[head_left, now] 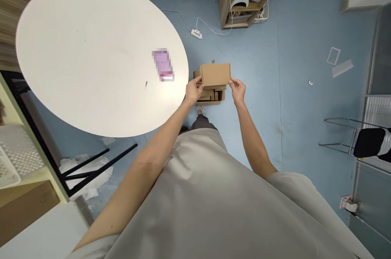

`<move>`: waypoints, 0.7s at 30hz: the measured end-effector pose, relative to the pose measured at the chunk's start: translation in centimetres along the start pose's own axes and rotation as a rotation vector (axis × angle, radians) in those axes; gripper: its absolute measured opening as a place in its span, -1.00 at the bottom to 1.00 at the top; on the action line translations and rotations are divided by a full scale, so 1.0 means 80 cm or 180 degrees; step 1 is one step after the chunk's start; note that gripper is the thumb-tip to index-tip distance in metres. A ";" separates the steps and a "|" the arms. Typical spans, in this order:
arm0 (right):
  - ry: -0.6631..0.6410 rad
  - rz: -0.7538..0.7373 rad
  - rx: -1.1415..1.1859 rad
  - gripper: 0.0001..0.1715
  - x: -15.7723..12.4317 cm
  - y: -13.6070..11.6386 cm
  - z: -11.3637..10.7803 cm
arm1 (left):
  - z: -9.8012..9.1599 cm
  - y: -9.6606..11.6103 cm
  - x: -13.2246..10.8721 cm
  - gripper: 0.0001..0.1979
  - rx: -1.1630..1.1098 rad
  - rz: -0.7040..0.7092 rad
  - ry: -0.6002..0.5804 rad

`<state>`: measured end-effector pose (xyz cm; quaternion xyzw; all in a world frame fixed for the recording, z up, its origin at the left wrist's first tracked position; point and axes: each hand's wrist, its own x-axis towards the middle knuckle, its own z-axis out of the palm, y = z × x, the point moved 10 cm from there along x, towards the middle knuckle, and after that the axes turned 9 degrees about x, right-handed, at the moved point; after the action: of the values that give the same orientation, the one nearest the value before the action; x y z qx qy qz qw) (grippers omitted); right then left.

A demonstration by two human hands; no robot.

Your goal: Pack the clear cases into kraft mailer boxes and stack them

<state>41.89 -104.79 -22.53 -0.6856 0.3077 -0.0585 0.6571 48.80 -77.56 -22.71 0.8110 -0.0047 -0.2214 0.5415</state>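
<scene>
A small brown cardboard box (215, 75) is held level between my two hands, its flat top facing up. My left hand (193, 89) grips its left front corner, thumb and fingers closed on the edge. At the right front corner, my right hand (237, 89) pinches the box between thumb and fingers. Below it on the floor stands a larger open carton (210, 103) with several brown cardboard pieces or boxes inside. The held box hides the far part of that carton.
A white oval table (100, 55) stands to the left, with a blurred purple item (163, 64) near its right edge. Ahead are a power strip (196, 34) with cables and a wooden cabinet (224, 2). A metal-framed chair (368, 141) stands at the right.
</scene>
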 end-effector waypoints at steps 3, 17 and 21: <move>-0.0023 0.0099 -0.0056 -0.44 0.016 0.013 -0.005 | 0.009 -0.008 0.009 -0.45 0.0092 -0.0127 0.0036; -0.0236 0.0269 -0.0513 -0.57 0.027 0.046 0.021 | 0.004 -0.034 0.019 -0.45 0.0169 -0.0408 0.0199; -0.0222 0.0313 -0.0577 -0.63 0.028 0.043 0.020 | 0.006 -0.047 0.021 -0.47 0.0148 -0.0494 0.0210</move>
<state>43.30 -104.35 -26.72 -0.7279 0.3220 0.0258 0.6048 49.26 -76.85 -26.74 0.8281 0.0708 -0.2356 0.5037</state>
